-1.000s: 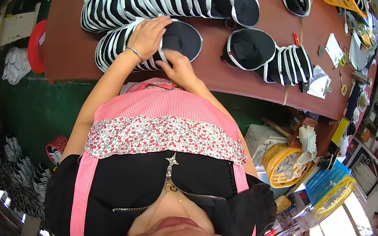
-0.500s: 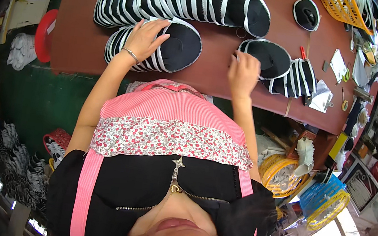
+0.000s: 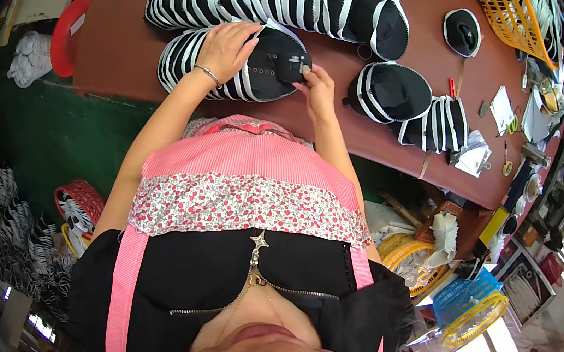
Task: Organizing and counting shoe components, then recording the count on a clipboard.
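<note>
**Black cap piece held at the front of the brown table**

A small black tool (image 3: 295, 66) is pinched in the fingers of the right hand (image 3: 320, 90) and pressed against the black cap piece (image 3: 269, 60). That piece is laid flat atop a fanned row of black-and-white cap pieces (image 3: 190, 64), its long axis running across the brown table (image 3: 119, 62). The left hand (image 3: 226, 47) is spread open on it. A yellow basket (image 3: 513, 18) holding more pieces is seen at the table's far right corner; white paper slips (image 3: 501, 109) lie right of the row.
</note>
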Available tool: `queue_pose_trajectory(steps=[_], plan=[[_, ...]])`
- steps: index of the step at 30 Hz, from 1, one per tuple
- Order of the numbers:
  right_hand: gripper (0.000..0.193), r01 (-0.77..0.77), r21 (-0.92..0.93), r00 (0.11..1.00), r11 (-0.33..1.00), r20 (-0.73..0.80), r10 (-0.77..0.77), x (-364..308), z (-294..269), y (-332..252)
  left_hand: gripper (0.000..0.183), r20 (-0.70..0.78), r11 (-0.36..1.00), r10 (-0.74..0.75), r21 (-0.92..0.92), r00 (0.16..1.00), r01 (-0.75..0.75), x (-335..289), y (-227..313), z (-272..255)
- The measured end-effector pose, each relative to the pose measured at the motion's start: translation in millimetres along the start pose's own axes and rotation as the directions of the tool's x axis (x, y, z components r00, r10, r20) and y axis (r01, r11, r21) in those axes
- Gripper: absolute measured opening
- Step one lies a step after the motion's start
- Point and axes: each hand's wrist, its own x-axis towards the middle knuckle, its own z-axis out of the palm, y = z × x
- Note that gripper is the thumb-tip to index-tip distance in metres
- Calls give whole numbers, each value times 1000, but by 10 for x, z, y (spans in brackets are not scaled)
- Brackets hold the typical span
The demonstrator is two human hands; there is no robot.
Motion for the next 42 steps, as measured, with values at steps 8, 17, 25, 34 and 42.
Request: queue_pose_trajectory(steps=[8, 17, 25, 34, 42], plan=[[23, 104, 160, 993, 982, -70, -94, -359, 42, -240, 28, 9, 1000, 27, -13, 1000, -27, 60, -3, 79], [31, 255, -967, 423, -28, 137, -896, -1140, -665, -2211, 26, 66, 996, 8, 93, 998, -14, 2, 61, 59], [35, -58, -935, 800, -351, 167, -576, -269, -1613, -1270, 21, 90, 997, 31, 74, 995, -38, 2, -14, 114], [69, 266, -956, 869, -123, 293, -400, 52, 34, -63, 50, 283, 936, 197, 232, 938, -267, -40, 172, 200], [37, 119, -42, 993, 992, -2, -119, 200, -743, -235, 33, 231, 985, 83, 128, 970, -114, -128, 2, 141]])
